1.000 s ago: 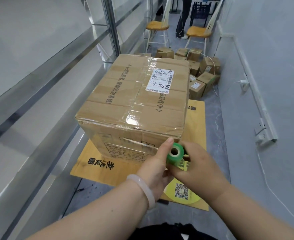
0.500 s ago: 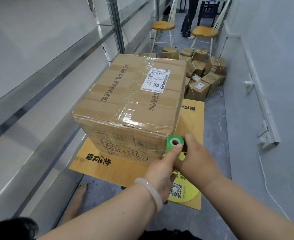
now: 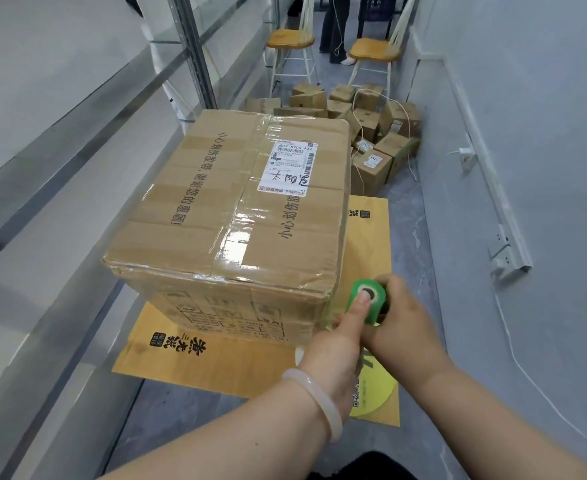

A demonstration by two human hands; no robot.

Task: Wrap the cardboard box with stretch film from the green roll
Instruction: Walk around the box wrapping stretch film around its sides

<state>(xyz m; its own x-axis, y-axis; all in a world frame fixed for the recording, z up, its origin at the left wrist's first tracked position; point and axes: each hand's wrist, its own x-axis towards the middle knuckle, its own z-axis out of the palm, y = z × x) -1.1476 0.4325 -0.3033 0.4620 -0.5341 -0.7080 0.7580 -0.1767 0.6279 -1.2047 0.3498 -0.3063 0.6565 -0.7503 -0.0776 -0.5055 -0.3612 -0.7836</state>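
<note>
A large taped cardboard box with a white shipping label stands on a flat yellow cardboard sheet on the floor. The small green roll is upright just off the box's near right corner, about halfway up its side. My left hand, a pale bangle on its wrist, holds the roll with one digit pressed on the top of the core. From the right, my right hand grips the roll with curled fingers. A faint greenish strip of film runs from the roll to the box corner.
Several small cardboard boxes lie heaped behind the big box, with a loose cord over them. Two wooden chairs and a person's legs are farther back. A metal rack lines the left, a grey wall the right.
Both hands and the green roll have moved right along the box's near face to its right corner. The left digit now sits on the roll's core.
</note>
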